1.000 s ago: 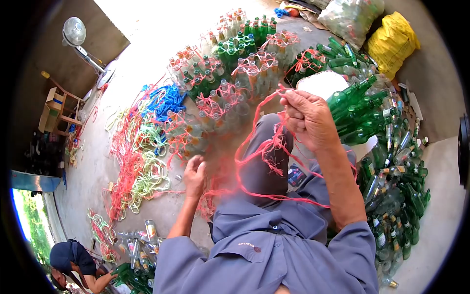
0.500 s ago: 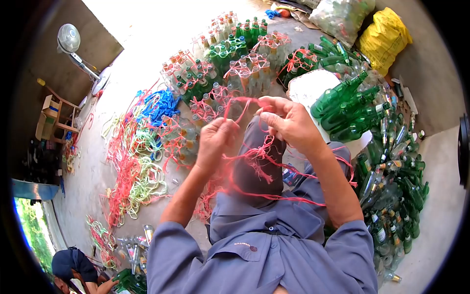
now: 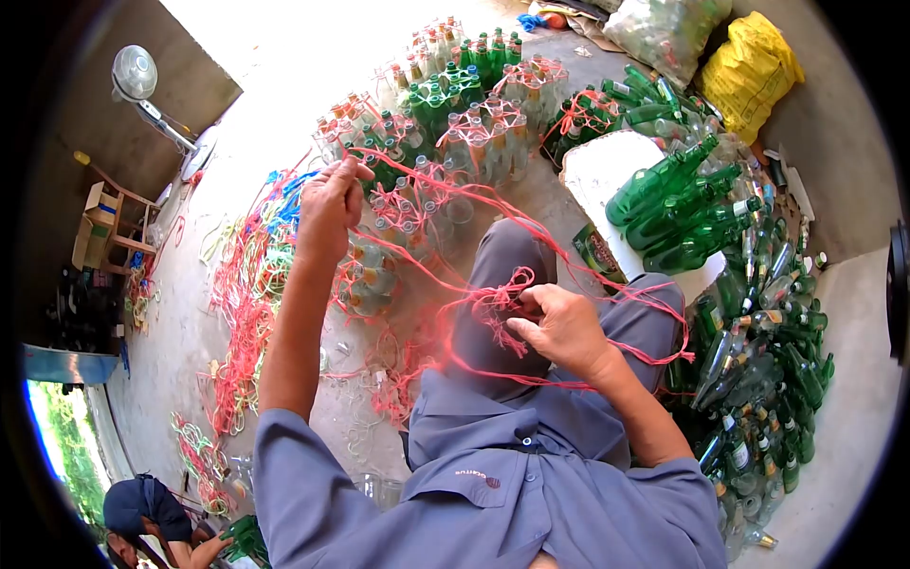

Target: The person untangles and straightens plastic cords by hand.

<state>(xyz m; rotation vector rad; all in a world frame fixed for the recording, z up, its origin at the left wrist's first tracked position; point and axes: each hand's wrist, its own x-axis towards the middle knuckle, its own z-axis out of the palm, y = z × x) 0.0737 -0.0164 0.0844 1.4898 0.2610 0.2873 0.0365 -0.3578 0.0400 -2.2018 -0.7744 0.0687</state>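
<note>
Red string (image 3: 493, 201) runs from my raised left hand (image 3: 332, 204) across to the right and over my lap. That hand is closed on the string, out over the bottle bundles. Above my knee, my right hand (image 3: 567, 330) is closed with thumb and fingers at a knotted clump of the same string (image 3: 500, 302); the fingertips are partly hidden. More strands lie across both thighs. In front of my knees stand clear bottles (image 3: 408, 213) bound at the necks with red string.
Green bottles (image 3: 678, 204) lie on a white board (image 3: 607, 171) at right, beside a large heap of loose bottles (image 3: 758, 379). Tangled red and pale string (image 3: 242, 351) covers the floor at left. A fan (image 3: 135, 74) stands farther back. Another person (image 3: 147, 512) bends at lower left.
My left hand has swung out to the left, drawing the red string long. My right hand has dropped from beside it to the knotted clump over my lap.
</note>
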